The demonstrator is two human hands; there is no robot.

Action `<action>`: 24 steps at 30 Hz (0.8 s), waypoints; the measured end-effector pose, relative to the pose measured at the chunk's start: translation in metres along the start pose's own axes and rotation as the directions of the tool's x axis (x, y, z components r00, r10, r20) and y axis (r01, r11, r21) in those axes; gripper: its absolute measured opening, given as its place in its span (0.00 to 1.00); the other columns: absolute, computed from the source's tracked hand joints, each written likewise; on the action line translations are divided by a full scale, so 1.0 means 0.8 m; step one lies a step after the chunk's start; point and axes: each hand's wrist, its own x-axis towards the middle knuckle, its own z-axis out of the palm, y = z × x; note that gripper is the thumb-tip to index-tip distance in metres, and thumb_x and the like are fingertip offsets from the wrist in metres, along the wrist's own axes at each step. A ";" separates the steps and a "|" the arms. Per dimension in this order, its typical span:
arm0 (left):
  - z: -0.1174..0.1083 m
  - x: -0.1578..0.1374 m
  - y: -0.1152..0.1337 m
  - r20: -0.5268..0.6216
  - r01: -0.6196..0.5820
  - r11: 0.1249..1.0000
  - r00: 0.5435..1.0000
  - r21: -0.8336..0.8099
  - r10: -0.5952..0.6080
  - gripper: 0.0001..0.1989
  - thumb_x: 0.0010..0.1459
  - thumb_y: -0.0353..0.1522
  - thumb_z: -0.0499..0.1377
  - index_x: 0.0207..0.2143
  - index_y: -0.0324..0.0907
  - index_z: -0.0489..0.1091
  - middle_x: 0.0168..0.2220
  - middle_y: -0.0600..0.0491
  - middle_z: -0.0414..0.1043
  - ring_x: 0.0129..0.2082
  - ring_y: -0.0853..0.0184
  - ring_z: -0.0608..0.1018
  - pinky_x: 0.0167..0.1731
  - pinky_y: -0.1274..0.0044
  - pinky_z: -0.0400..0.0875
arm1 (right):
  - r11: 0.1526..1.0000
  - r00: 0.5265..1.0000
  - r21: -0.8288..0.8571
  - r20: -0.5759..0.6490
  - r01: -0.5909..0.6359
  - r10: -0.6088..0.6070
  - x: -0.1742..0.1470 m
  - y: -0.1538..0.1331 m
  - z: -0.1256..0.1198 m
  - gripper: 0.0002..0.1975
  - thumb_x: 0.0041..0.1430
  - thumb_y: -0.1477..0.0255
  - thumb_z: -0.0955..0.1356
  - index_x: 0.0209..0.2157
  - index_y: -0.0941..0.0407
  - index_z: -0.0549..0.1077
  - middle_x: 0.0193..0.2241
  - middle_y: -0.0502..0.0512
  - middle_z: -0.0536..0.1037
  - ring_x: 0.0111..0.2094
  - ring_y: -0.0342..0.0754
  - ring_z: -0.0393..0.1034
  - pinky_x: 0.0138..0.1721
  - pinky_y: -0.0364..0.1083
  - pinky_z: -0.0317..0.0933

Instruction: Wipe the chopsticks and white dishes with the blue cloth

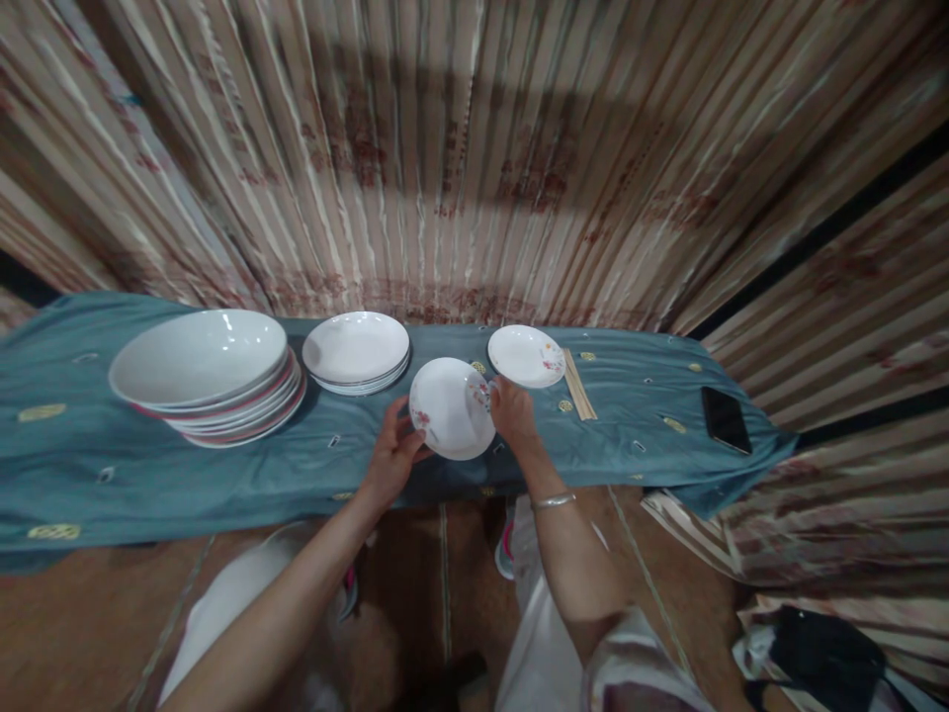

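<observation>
A white plate with small floral prints near its rim is held above the table, tilted toward me. My left hand grips its left edge, thumb on the face and fingers behind. My right hand, with a silver bangle on the wrist, has its fingers closed at the right rim, partly covering the print. Just behind and to the right lies another floral plate. Beside that one is a small bundle of chopsticks. Left of my hands stands a short stack of white plates.
At the far left, a large white bowl tops a taller stack of dishes. A black phone lies toward the right end of the teal tablecloth. Pleated curtains hang directly behind the table. A dark bag is on the floor at right.
</observation>
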 end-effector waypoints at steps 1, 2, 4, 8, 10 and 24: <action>0.000 0.000 -0.001 0.002 0.000 1.000 1.000 -0.002 0.000 0.37 0.43 0.35 0.67 0.57 0.47 0.60 0.46 0.49 0.72 0.44 0.58 0.76 0.39 0.64 0.76 | 1.000 1.000 0.023 -0.014 0.020 -0.020 0.001 0.000 0.002 0.21 0.67 0.70 0.53 0.52 0.63 0.69 0.41 0.71 0.75 0.44 0.58 0.69 0.49 0.57 0.59; -0.001 0.000 -0.001 0.007 -0.001 1.000 1.000 -0.004 0.001 0.37 0.44 0.35 0.67 0.57 0.47 0.59 0.47 0.49 0.71 0.44 0.58 0.76 0.40 0.64 0.76 | 0.999 0.999 0.038 -0.029 0.038 -0.037 0.002 0.000 0.004 0.21 0.67 0.70 0.54 0.52 0.63 0.69 0.41 0.70 0.75 0.44 0.58 0.69 0.50 0.57 0.59; -0.001 0.000 -0.002 0.019 -0.004 1.000 1.000 -0.006 0.004 0.37 0.44 0.35 0.67 0.57 0.47 0.59 0.47 0.49 0.71 0.43 0.58 0.76 0.40 0.64 0.76 | 0.997 0.997 0.044 -0.055 0.059 -0.057 0.004 0.000 0.008 0.21 0.67 0.69 0.54 0.53 0.63 0.68 0.42 0.69 0.75 0.46 0.57 0.68 0.51 0.57 0.59; -0.001 0.000 -0.001 0.033 -0.012 1.000 0.999 -0.002 0.012 0.37 0.44 0.36 0.67 0.57 0.47 0.59 0.47 0.49 0.71 0.41 0.60 0.77 0.39 0.65 0.76 | 0.998 0.997 0.035 -0.064 0.051 -0.049 0.011 -0.008 0.011 0.20 0.68 0.70 0.56 0.55 0.62 0.66 0.49 0.70 0.73 0.51 0.57 0.67 0.53 0.55 0.59; 0.000 0.000 0.001 0.031 -0.013 1.000 0.999 -0.003 0.013 0.36 0.44 0.35 0.67 0.56 0.48 0.59 0.46 0.49 0.70 0.41 0.60 0.76 0.38 0.66 0.76 | 0.998 0.997 0.036 -0.053 0.051 -0.049 0.013 -0.016 0.011 0.20 0.68 0.71 0.56 0.56 0.62 0.65 0.51 0.70 0.72 0.53 0.56 0.66 0.54 0.54 0.59; 0.002 0.000 -0.001 0.023 0.002 1.000 1.000 0.005 -0.002 0.35 0.45 0.33 0.66 0.56 0.48 0.60 0.45 0.50 0.72 0.38 0.61 0.77 0.36 0.68 0.76 | 0.944 0.971 0.245 -0.145 0.221 -0.190 0.030 -0.070 0.018 0.20 0.67 0.74 0.54 0.54 0.62 0.68 0.53 0.66 0.73 0.57 0.51 0.64 0.60 0.52 0.56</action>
